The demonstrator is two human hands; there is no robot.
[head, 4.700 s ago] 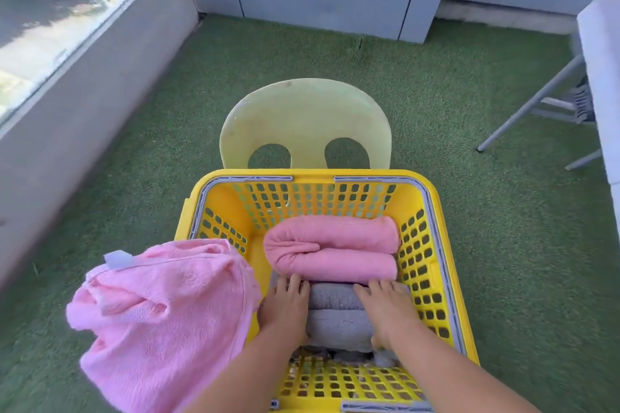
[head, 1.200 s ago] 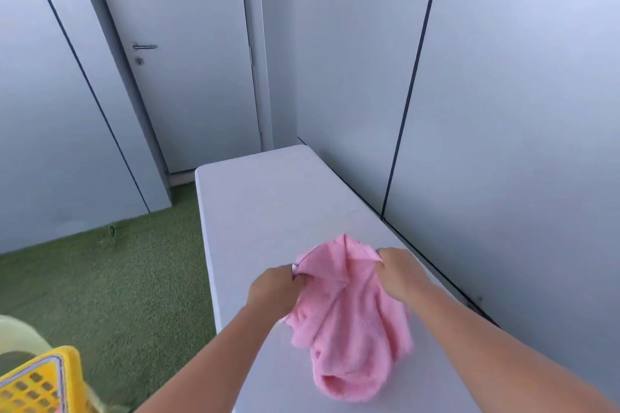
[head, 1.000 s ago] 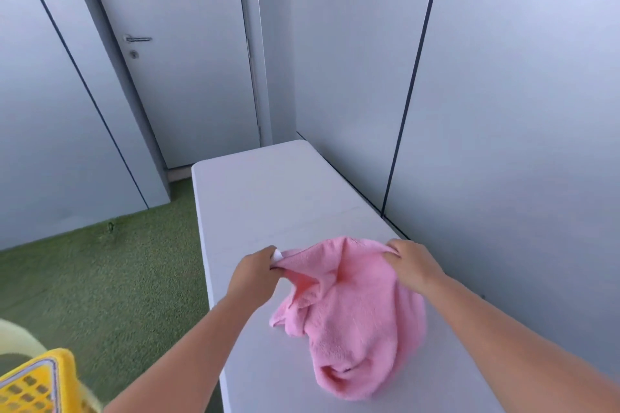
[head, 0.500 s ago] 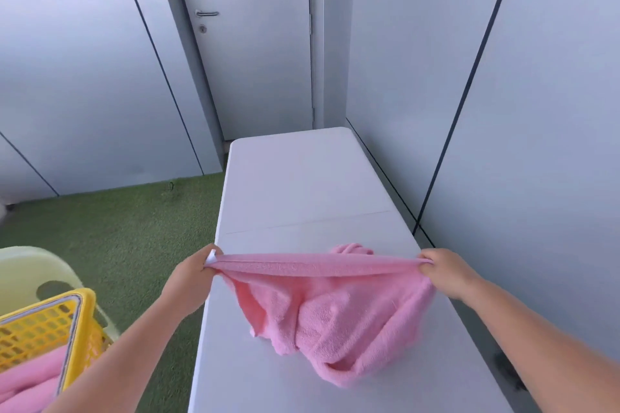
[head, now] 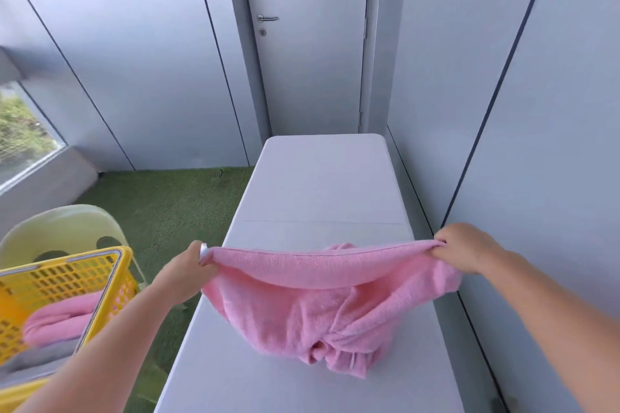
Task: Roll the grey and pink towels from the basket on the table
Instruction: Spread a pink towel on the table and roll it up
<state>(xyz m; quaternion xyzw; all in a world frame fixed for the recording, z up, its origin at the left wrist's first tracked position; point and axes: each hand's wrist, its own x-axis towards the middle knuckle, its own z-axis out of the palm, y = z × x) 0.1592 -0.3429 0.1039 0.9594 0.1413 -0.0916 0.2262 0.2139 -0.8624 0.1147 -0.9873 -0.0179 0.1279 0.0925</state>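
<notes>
It looks like a home's enclosed balcony used for laundry: artificial grass [head: 167, 204] underfoot, grey panelled walls [head: 134, 60], a door [head: 312, 77] with a lever handle [head: 267, 18], a low window [head: 23, 137], and a plastic chair [head: 67, 225] and yellow laundry basket [head: 112, 282] off the long white desk's [head: 322, 184] left edge.

Both hands — left [head: 189, 273], right [head: 464, 246] — pinch pink towel [head: 322, 305] corners above table [head: 318, 184].
</notes>
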